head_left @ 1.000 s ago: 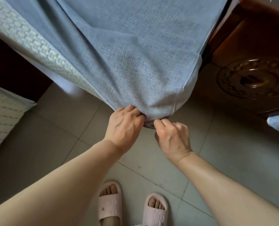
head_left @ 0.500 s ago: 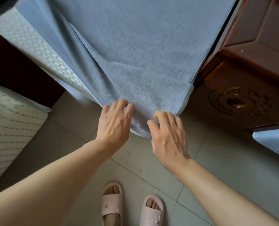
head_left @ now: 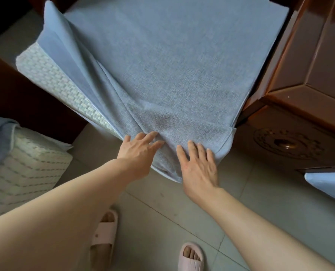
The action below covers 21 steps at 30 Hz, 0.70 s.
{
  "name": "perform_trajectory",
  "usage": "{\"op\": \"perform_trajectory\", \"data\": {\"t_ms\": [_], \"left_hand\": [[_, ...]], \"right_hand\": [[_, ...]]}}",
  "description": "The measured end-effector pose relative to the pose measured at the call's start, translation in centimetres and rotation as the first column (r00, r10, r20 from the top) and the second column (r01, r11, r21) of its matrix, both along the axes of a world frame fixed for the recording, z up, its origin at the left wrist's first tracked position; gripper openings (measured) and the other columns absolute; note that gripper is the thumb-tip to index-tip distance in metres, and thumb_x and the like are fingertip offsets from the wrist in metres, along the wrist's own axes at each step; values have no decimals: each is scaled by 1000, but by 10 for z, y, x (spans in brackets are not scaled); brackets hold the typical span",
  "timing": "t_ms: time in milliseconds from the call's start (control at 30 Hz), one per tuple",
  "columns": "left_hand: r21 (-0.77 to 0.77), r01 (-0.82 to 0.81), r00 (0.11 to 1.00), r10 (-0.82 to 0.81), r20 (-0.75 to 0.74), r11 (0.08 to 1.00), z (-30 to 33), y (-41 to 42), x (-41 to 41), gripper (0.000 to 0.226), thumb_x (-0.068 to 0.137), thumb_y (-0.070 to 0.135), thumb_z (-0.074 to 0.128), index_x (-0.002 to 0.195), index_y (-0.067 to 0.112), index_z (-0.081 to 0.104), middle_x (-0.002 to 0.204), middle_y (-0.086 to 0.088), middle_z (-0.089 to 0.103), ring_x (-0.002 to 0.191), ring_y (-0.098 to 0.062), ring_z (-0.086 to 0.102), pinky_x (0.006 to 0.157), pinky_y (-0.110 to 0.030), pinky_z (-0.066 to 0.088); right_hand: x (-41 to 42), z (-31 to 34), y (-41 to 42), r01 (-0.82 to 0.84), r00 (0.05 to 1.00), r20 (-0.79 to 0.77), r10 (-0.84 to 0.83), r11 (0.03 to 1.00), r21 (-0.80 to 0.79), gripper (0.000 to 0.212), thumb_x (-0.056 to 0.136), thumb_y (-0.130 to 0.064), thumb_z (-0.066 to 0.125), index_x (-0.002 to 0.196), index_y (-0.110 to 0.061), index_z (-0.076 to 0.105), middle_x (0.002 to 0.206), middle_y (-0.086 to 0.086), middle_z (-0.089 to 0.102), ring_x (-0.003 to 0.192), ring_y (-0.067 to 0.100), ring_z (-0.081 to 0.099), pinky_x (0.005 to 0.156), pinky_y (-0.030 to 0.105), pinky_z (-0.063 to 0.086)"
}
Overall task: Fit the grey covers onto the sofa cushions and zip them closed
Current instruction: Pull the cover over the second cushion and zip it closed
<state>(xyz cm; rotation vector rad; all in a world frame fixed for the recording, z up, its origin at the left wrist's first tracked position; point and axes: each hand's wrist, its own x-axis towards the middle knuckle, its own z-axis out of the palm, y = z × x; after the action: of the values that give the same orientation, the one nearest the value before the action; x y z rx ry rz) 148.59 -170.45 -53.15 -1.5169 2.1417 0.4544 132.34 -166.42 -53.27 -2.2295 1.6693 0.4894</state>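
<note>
The cover point(head_left: 172, 65) is blue-grey with a fine woven texture. The cushion point(head_left: 51, 81), left of centre, is cream with a basket-weave pattern (a second one point(head_left: 26, 167), lower left, has dashed rows). Floor tiles point(head_left: 250, 192) are beige, slippers point(head_left: 104, 229) pale pink, wooden furniture point(head_left: 309, 65) glossy reddish-brown.

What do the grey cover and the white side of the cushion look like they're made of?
The grey cover looks like a coarse woven, linen-like fabric, matte, with a visible weave and soft folds. The cushion's exposed side appears to be a whitish basket-weave textile; which fibre either is cannot be told.
</note>
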Motion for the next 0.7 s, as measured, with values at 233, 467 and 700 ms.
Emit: {"op": "perform_trajectory", "data": {"t_ms": [233, 467, 700], "left_hand": [[-77, 199, 961, -210, -182, 977, -5, -41, 41, 75, 84, 12, 54, 145, 39, 19, 155, 11, 10, 135, -16, 27, 105, -38, 27], [-308, 161, 930, -249, -271, 938, -17, -68, 128, 60, 70, 2, 58, 125, 18, 40, 142, -8, 27, 107, -21, 52, 88, -31, 39], [-412, 264, 927, -348, -141, 872, -40, -90, 163, 60, 51, 10, 81, 105, 16, 57, 111, -9, 54, 105, -28, 51, 96, -56, 36]], "right_hand": [[60, -6, -24, 218, 975, 29, -218, 976, 26, 73, 90, -14, 48, 149, -15, 6, 155, 20, 0, 144, 36, 5, 115, 43, 15], [157, -24, -40, 493, 863, 136, -486, 870, -25, 85, 84, -22, 61, 149, -9, 7, 156, 21, -3, 144, 36, -1, 116, 43, 9], [176, -44, -37, 442, 895, 119, -429, 887, -132, 97, 63, -16, 79, 146, -10, 30, 154, 29, 8, 142, 43, 12, 114, 54, 13]]}}
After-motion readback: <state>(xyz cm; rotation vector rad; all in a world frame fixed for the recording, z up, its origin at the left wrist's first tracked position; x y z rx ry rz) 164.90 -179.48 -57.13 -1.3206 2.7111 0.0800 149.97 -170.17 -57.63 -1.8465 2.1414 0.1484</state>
